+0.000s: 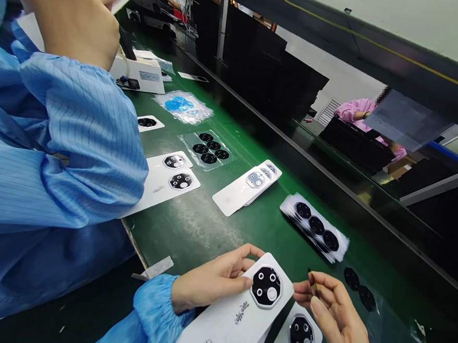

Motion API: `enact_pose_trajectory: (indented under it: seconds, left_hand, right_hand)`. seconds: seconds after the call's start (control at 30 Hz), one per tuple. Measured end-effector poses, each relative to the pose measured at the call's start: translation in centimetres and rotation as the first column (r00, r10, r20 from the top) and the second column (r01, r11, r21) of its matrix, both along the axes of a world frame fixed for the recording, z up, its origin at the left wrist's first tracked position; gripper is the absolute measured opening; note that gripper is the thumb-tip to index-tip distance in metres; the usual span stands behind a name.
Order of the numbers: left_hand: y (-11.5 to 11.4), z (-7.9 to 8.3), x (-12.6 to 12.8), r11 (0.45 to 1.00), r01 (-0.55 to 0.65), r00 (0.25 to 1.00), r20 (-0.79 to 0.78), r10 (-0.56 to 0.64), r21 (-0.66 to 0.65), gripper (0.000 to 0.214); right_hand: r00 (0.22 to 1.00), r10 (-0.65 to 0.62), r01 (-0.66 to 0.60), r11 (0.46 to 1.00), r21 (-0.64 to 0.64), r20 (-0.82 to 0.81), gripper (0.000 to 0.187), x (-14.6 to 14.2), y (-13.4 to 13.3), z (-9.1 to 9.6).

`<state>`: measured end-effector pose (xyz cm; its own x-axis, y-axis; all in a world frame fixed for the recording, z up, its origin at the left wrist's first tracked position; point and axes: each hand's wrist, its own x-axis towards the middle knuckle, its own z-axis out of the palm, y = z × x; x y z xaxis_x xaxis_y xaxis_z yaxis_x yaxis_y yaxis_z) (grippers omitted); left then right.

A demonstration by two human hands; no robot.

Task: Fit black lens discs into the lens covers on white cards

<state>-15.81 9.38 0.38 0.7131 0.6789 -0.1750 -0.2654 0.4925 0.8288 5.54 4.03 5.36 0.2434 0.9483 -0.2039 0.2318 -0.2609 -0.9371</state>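
Observation:
My left hand is closed on a white phone back cover, its thumb beside the black octagonal camera plate with round lens holes. My right hand pinches a thin dark pointed piece; its exact kind I cannot make out. Those right fingers come up to the cover's right corner, with a fingertip at or touching the edge. Below the right hand lies a second white back cover with the same black plate. Right of that hand, black lens plates lie on a clear film sheet.
Ahead are a stack of film sheets with black plates and a stack of white covers. Farther left are a bag of black plates and a bag with blue discs. A co-worker's blue sleeve fills the left side.

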Motion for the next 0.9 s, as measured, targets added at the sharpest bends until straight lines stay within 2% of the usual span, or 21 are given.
enact_pose_trajectory:
  seconds: [0.17,0.9]
  left_hand:
    - [0.05,-0.03,-0.03,1.0,-0.001,1.0,0.006,0.001,0.001,0.04]
    - [-0.14,0.38,0.09,1.0,0.001,1.0,-0.001,-0.001,0.008,0.04]
  right_hand:
    - [1.0,0.011,-0.012,0.999,-0.031,-0.013,0.05,0.03,0.08,0.09]
    - [1.0,-0.002,0.002,1.0,0.012,-0.004,0.045,-0.21,0.02,0.17]
